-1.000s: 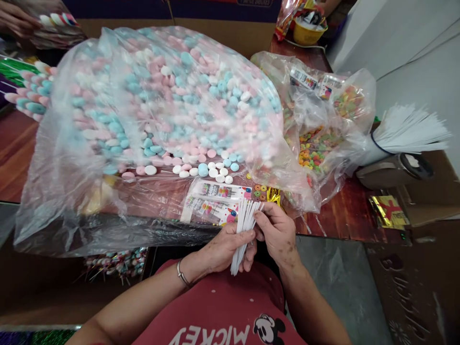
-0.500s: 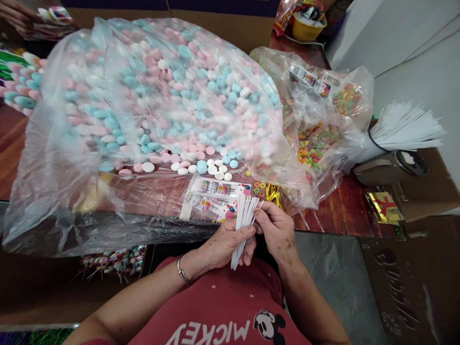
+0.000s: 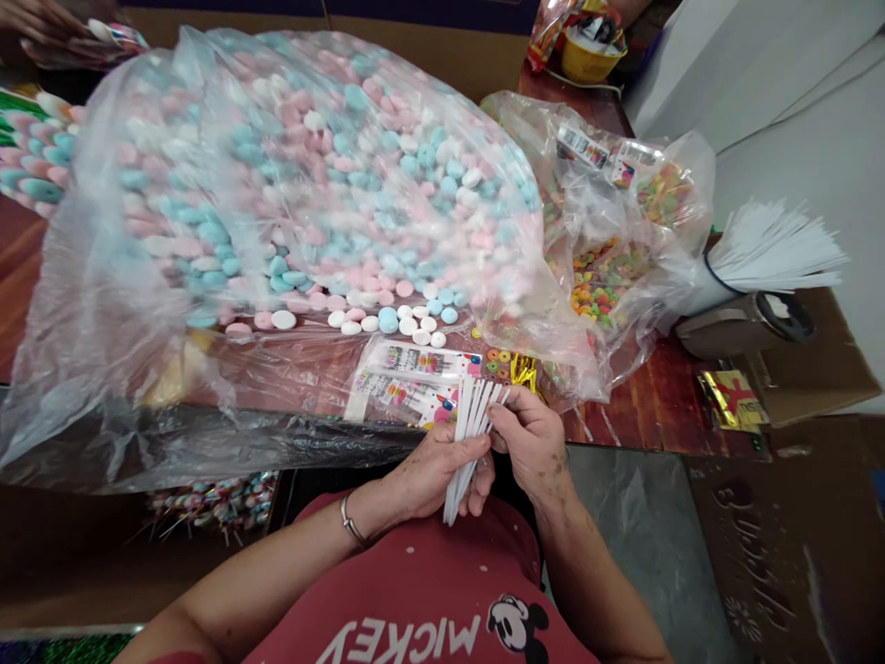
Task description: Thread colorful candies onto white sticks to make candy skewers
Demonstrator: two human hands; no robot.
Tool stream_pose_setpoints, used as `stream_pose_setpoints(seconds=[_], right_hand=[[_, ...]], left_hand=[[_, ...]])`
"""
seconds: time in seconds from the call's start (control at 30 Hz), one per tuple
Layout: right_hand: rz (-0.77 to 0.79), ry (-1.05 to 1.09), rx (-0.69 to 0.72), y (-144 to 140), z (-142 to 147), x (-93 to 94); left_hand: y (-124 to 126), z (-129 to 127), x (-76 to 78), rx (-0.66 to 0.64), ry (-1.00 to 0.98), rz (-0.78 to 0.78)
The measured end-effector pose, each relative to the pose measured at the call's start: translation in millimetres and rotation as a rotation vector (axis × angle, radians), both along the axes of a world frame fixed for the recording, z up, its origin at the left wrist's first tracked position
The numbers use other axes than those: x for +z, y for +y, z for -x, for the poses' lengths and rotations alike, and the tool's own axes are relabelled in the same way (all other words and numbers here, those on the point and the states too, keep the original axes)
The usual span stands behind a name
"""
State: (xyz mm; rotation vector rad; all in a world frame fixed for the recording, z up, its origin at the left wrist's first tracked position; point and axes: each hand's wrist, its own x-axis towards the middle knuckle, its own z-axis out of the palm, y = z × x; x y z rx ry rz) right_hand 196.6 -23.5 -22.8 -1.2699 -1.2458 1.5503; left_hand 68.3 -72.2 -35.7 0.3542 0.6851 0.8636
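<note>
A bundle of thin white sticks (image 3: 470,415), fanned at the top, is clasped in my left hand (image 3: 432,468) with the thumb laid across it. My right hand (image 3: 534,444) is closed at the right side of the fan, thumb and fingertips pinching the upper part of a white stick. Just beyond the hands lie printed clear packets (image 3: 415,364), small ring candies (image 3: 498,361) and gold twist ties (image 3: 524,373). White, pink and blue round candies (image 3: 407,325) spill from the mouth of a large clear plastic bag (image 3: 311,184).
More white sticks (image 3: 774,254) stand in a container at the right, beside a lidded mug (image 3: 739,323). A bag of ring candies (image 3: 601,277) lies nearer the middle. Cardboard boxes (image 3: 774,535) stand at the lower right. Another person's hand (image 3: 52,32) shows at the upper left.
The bundle's tops have fanned slightly wider, and my right fingers have shifted a little at its right side. The other person's hand at the upper left has moved slightly.
</note>
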Motion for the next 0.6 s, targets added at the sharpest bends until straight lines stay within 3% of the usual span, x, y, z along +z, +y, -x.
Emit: stream_pose_setpoints(seconds=[0.3, 0.37, 0.47, 0.53, 0.6], right_hand=[[-0.07, -0.044, -0.095, -2.3, 4.2, -1.1], [-0.219, -0.136, -0.16, -1.8, 5.0, -2.5], [-0.574, -0.331, -0.238, 0.4, 3.0, -3.5], [-0.747, -0.439, -0.181, 2.1, 0.0, -2.5], [-0.795, -0.471, -0.098, 3.4, -2.9, -0.7]], left_hand=[[0.5, -2.8, 2.4, 0.049, 0.03, 0.006], [0.1, -4.3, 2.0, 0.063, 0.063, 0.009], [-0.3, -6.3, 0.4, 0.077, 0.118, -0.007], [-0.3, -6.8, -0.9, 0.071, 0.151, -0.03], [-0.2, -6.7, -2.2, 0.057, 0.184, -0.052]])
